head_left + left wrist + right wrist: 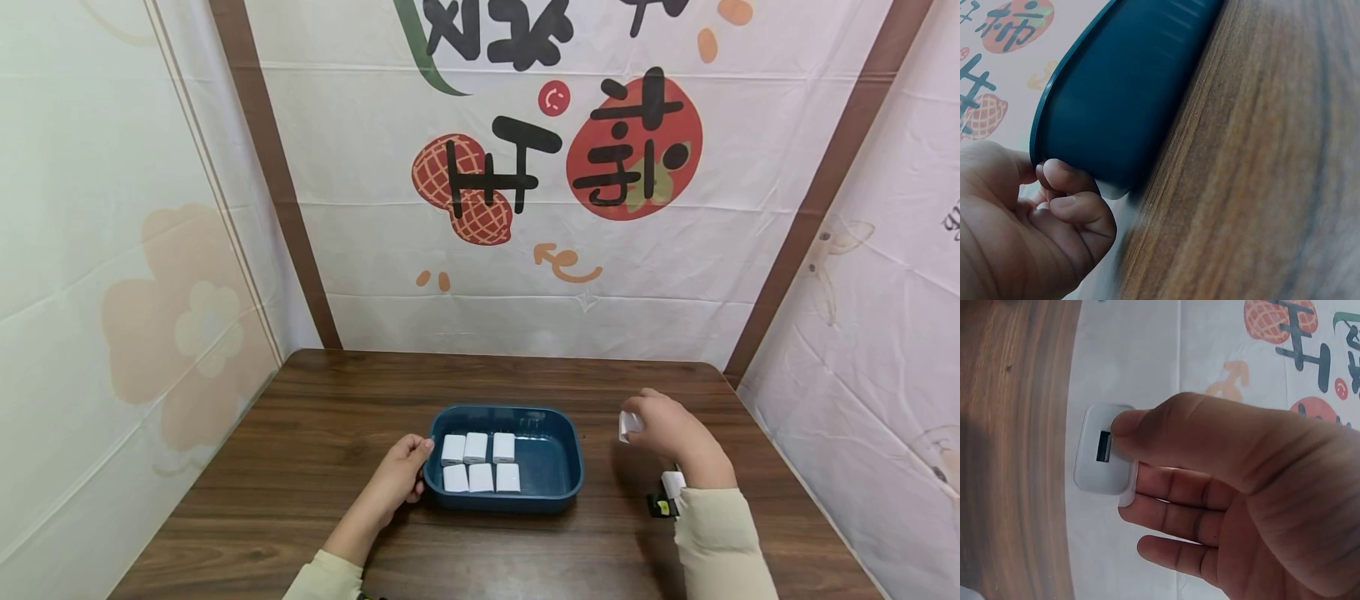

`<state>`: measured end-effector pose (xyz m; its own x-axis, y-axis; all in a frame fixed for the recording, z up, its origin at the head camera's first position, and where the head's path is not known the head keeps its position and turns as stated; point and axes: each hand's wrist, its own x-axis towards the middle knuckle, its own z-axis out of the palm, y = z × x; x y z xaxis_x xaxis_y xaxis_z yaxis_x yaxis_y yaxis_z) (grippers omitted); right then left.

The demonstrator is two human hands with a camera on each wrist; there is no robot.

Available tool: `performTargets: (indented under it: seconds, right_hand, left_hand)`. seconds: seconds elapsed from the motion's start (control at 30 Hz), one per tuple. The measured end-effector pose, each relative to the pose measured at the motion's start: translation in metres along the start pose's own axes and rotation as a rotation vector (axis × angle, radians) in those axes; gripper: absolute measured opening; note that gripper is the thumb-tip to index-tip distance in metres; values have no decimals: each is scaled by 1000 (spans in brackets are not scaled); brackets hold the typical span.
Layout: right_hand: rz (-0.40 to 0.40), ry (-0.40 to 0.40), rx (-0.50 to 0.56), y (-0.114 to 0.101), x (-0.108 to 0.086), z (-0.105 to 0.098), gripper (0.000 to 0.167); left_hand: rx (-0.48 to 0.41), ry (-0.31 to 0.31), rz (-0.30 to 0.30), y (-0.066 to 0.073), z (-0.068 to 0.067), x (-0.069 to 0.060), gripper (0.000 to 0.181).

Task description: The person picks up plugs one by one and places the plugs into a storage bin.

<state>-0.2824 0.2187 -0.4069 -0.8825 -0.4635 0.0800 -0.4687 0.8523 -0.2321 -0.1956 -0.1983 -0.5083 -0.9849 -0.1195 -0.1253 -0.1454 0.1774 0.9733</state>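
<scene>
My right hand pinches a white USB charger between thumb and fingers. It holds the charger above the table to the right of a dark blue tray. The charger's USB port faces the camera in the right wrist view. My left hand grips the tray's left end, thumb at the rim and fingers curled beneath it on the outer wall, as the left wrist view shows. Inside the tray, several white blocks that look like chargers lie in two rows toward the left.
The tray stands on a brown wood-grain table. Beside my right wrist show a small white piece and a black piece with a yellow-green mark. A printed cloth hangs behind the table, with more cloth at both sides.
</scene>
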Motion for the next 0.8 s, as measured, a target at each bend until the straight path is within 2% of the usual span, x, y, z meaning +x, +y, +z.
performTargets:
  seconds: [0.3,0.57,0.8]
  right_hand:
    - [-41,33,8,-16,3,1,40]
    - [-73,4,67,-28,7,5,38]
    - [-110,22,65,-37,9,6,39]
  left_hand:
    - [-23,-35,-7,1,-2,0,34]
    - [-28,-38,-3,3,-2,-2,35]
    - [-17,-32,-1,0,-3,0,34]
